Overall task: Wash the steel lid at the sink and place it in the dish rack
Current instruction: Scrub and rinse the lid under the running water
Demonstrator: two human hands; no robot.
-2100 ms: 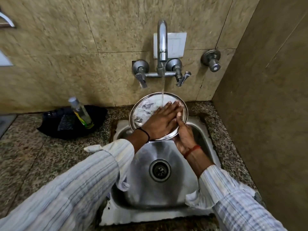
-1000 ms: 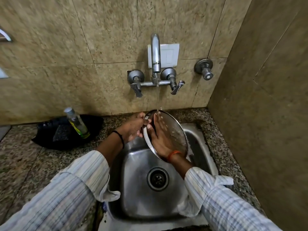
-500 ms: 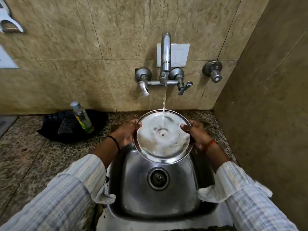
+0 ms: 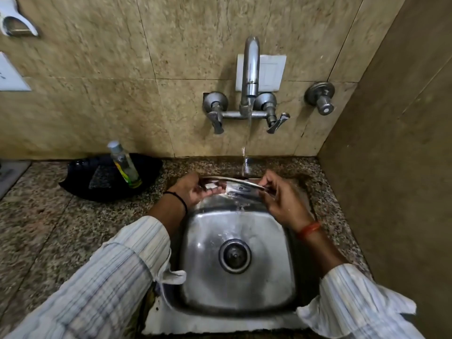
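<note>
The round steel lid [image 4: 234, 183] is held nearly flat and seen almost edge-on above the back of the steel sink [image 4: 234, 297]. My left hand [image 4: 193, 189] grips its left rim, fingers curled under it. My right hand [image 4: 281, 194] pinches its right rim. Water runs from the wall tap [image 4: 250, 69] and lands on the lid's far edge. The lid's top face is hidden from view.
A clear bottle with a green label [image 4: 124, 165] stands in a black tray [image 4: 80, 172] on the granite counter [image 4: 49, 228] left of the sink. A separate valve [image 4: 320, 97] sticks out of the tiled wall. A side wall closes the right.
The lid was rubbed by hand and turned over under the water, then held face-up by both rims. Now it has tipped from facing me to almost level.
</note>
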